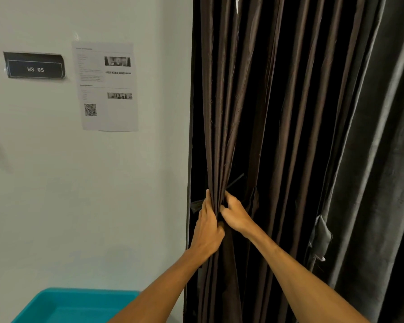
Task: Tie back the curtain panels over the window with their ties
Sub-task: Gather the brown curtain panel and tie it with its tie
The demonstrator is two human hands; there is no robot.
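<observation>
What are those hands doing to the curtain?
A person is gathering the brown curtain into a bunch next to the wall. The left hand and the right hand both grip its folds, close together. A thin dark tie sticks out just above the right hand, and it does not look fastened yet. Further right, the grey curtain hangs loose, with its grey tie dangling.

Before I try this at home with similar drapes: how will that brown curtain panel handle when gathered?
Probably floppy: the brown curtain panel hangs in soft folds and bunches where the left hand and right hand grip it. Its sheen hints it may slip in a loose grip. It would likely fan out if let go untied.
</observation>
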